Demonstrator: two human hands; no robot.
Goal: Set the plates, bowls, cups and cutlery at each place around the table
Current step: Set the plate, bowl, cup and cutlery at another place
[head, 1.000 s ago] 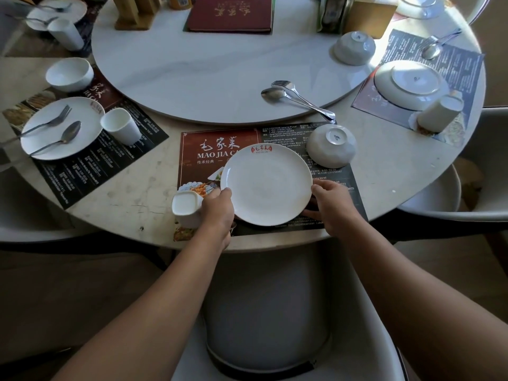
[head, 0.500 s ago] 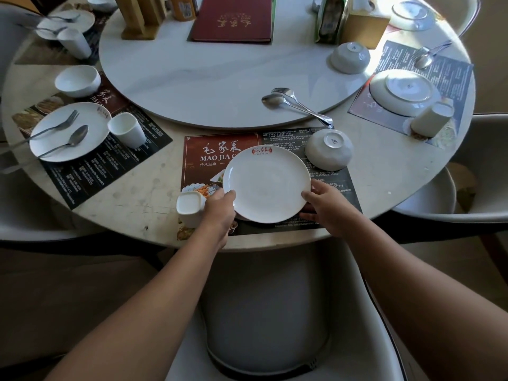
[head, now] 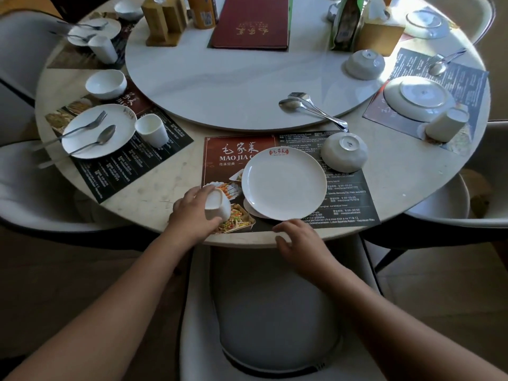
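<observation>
A white plate lies right side up on the dark placemat at the near place. My left hand grips a white cup left of the plate, and the cup is tilted. My right hand rests at the table edge just below the plate, fingers apart, holding nothing. An upturned white bowl sits at the plate's upper right. A fork and spoon lie on the turntable beyond the placemat.
The left place holds a plate with fork and spoon, a cup and a bowl. At the right place are an upturned plate, cup and bowl. A red menu lies on the turntable. A white chair stands below me.
My left hand moved off the plate's rim and took hold of the cup, tilting it. My right hand let go of the plate and drew back to the table edge.
</observation>
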